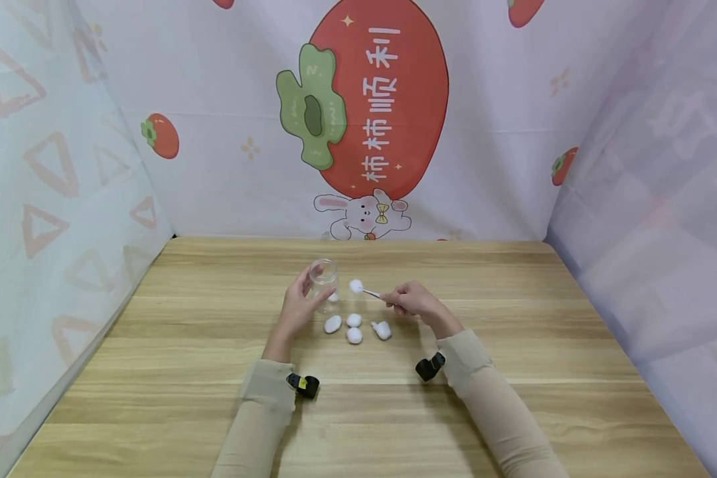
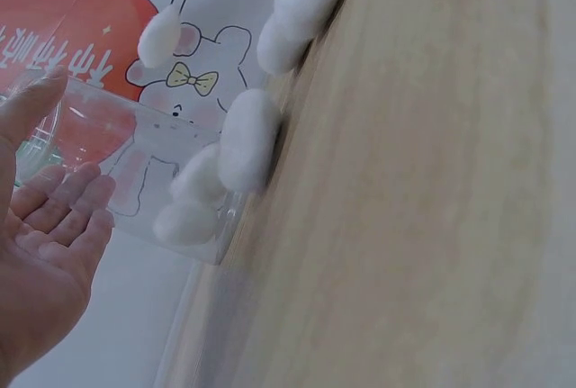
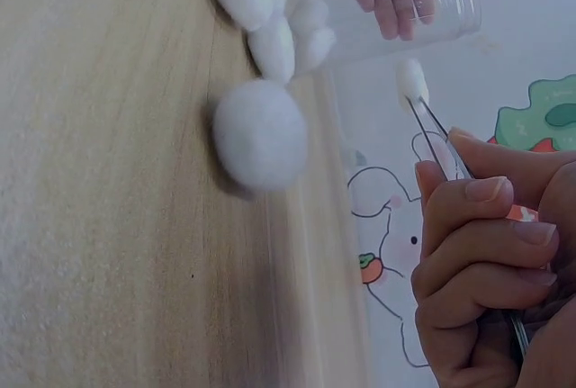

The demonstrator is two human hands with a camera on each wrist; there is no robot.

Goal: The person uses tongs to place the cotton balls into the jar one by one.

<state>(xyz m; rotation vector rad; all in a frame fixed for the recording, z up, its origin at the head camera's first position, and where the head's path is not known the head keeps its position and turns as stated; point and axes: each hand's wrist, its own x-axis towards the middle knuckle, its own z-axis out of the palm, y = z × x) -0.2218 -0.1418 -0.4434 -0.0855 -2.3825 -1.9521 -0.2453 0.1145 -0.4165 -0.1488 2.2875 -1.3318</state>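
Observation:
My left hand [image 1: 296, 309] holds a clear jar [image 1: 324, 272] upright on the table, thumb on one side and fingers on the other. Cotton balls [image 2: 186, 221] lie at the bottom inside it. In my right hand [image 1: 417, 300] is a pair of metal tweezers [image 1: 372, 293], gripped between thumb and fingers. The tweezers' tips pinch one cotton ball [image 3: 412, 82], held in the air just right of the jar, apart from it. Several more cotton balls [image 1: 354, 335] lie on the table in front of the jar, between the two forearms; one [image 1: 383, 330] has an uneven, pointed shape.
The wooden table [image 1: 215, 411] ends at a printed cloth backdrop [image 1: 215, 179] behind the jar. Pale cloth sheets hang at the left [image 1: 54, 199] and right [image 1: 651, 199]. Small black cameras [image 1: 430, 366] are strapped at both wrists, over light sleeves.

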